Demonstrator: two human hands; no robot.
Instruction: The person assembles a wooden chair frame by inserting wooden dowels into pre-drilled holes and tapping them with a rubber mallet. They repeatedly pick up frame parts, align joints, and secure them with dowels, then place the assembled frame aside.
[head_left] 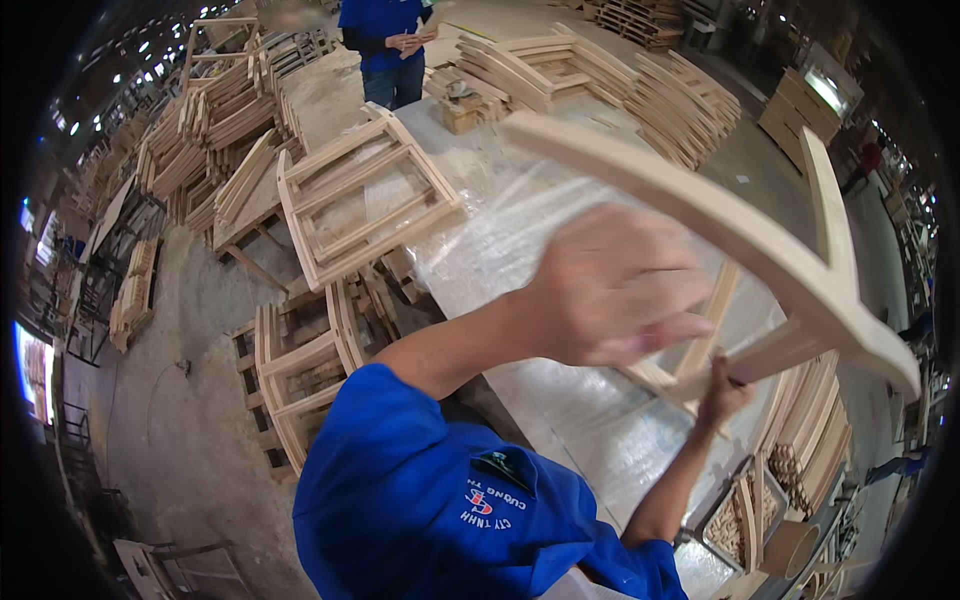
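A pale wooden chair frame, with curved legs joined by rails, is tilted up over the right part of the table. My right hand is wrapped round one of its lower rails. Close in front of me, my left hand is raised above the table, just under the long curved leg. Its fingers are curled in and smeared by motion; what they hold, if anything, is hidden. Whether this hand touches the frame I cannot tell. The table is covered with shiny clear plastic film.
Another wooden frame rests at the table's left edge, with a frame standing below it. Curved parts are stacked at the back. A bin of small wooden pieces stands at right. A co-worker in blue stands beyond.
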